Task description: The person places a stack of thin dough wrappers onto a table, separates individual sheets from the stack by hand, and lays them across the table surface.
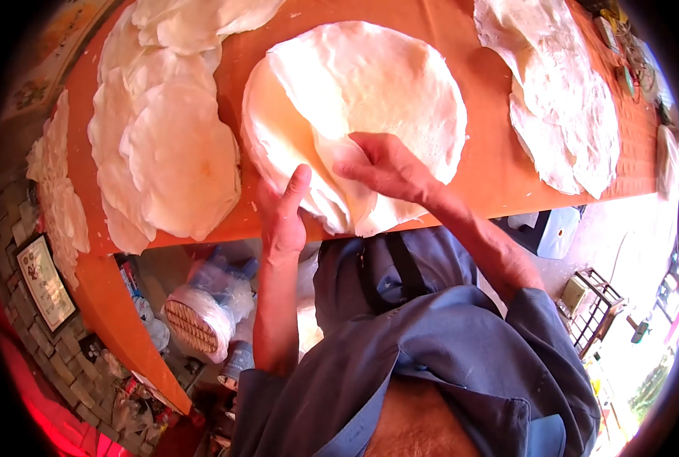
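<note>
A ragged strip of flatbread (59,202) lay at the far left of the orange tabletop (482,164), then an overlapping pile of flatbreads (181,152). The left hand (284,209) stood wide, thumb apart from its fingers, at the near left rim of a round flatbread stack (408,84), which lay mid-tabletop. The right hand (376,164) curled over the stack's folded top sheet (309,95); its grip could not be told. More flatbreads (556,99) lay right.

Left hand (282,221), at near-left rim of round dough stack (408,84): fingers mostly hidden. Right hand (389,164), over stack: fingertips out of sight, grip unclear. Sheet piles left (179,152) and right (560,107) of stack: tops cut off. Framed paper (44,282), far left of stack: print too small.
</note>
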The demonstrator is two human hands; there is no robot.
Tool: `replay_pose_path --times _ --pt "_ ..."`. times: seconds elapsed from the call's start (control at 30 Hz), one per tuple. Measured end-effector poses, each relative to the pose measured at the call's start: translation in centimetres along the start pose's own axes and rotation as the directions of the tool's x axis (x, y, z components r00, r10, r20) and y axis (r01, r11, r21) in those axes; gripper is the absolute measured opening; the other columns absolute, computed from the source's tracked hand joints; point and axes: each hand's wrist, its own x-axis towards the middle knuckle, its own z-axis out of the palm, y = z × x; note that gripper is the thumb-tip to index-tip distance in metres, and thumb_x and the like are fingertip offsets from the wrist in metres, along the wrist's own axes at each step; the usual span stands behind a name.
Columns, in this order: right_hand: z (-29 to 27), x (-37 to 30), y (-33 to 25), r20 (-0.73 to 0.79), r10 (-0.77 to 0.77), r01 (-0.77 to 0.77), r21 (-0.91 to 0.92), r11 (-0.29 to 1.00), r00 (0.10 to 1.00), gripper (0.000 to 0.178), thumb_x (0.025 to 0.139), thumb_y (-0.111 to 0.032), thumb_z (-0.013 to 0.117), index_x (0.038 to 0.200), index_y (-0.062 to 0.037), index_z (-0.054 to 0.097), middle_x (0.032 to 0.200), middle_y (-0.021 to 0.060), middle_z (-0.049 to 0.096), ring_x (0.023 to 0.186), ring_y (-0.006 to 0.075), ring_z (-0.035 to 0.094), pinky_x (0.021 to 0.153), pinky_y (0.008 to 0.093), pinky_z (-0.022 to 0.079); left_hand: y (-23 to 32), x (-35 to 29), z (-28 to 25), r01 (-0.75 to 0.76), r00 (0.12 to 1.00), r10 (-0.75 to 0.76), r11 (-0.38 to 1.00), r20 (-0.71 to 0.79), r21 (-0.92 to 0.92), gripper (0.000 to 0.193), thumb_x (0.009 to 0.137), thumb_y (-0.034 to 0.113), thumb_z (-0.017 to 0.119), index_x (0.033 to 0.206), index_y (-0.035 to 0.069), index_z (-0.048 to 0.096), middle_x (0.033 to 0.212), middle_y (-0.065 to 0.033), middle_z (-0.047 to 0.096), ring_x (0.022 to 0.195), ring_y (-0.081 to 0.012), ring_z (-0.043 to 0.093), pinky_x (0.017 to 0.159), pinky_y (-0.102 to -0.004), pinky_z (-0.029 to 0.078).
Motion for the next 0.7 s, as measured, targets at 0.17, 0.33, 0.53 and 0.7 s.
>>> replay_pose_path --times 0.17,0.33,0.53,0.7 --pt "-5.1 -0.8 -7.1 -0.039 -0.037 0.035 -0.047 0.998 0.999 0.024 0.091 -0.017 0.064 0.108 -0.0011 0.067 0.084 0.0032 0.066 0.074 0.0092 0.061 0.068 0.0265 0.050 -2.1 0.1 -6.6 0.127 0.981 -0.131 0.991 -0.140 -0.037 0.060 0.080 0.004 0.057 0.138 0.002 0.042 0.129 -0.0116 0.055 0.117 -0.0267 0.055 0.103 -0.0409 0.043" --pt "-13.4 -0.7 -19.4 -0.238 -0.378 0.422 0.172 0.890 0.895 0.016 0.090 -0.012 0.060 0.098 0.0001 0.067 0.087 0.0078 0.068 0.074 0.0162 0.066 0.066 0.0307 0.055 -5.3 -1.6 -10.9 0.143 0.964 -0.182 0.969 -0.191 -0.201 0.061 0.079 0.003 0.055 0.138 0.005 0.043 0.130 -0.0097 0.055 0.120 -0.0272 0.053 0.105 -0.0423 0.042" --pt "-18.2 6.5 -32.0 -0.015 -0.580 0.570 0.210 0.795 0.814 0.018 0.091 -0.011 0.053 0.100 0.0020 0.062 0.083 0.0108 0.066 0.066 0.0142 0.062 0.057 0.0247 0.051 -6.9 -0.1 -10.9 0.167 0.965 -0.207 0.959 -0.163 -0.230 0.070 0.075 0.003 0.052 0.143 0.007 0.037 0.139 -0.0094 0.046 0.130 -0.0270 0.043 0.109 -0.0417 0.037" --pt "-13.7 4.9 -34.1 -0.660 -0.329 0.463 0.032 0.886 0.676 0.009 0.090 -0.005 0.050 0.085 -0.0011 0.058 0.070 0.0043 0.056 0.054 0.0127 0.053 0.041 0.0267 0.041 -5.9 -1.6 -12.2 0.169 0.957 -0.217 0.955 -0.190 -0.244 0.066 0.079 0.004 0.051 0.143 0.005 0.036 0.140 -0.0101 0.046 0.130 -0.0273 0.043 0.110 -0.0415 0.035"
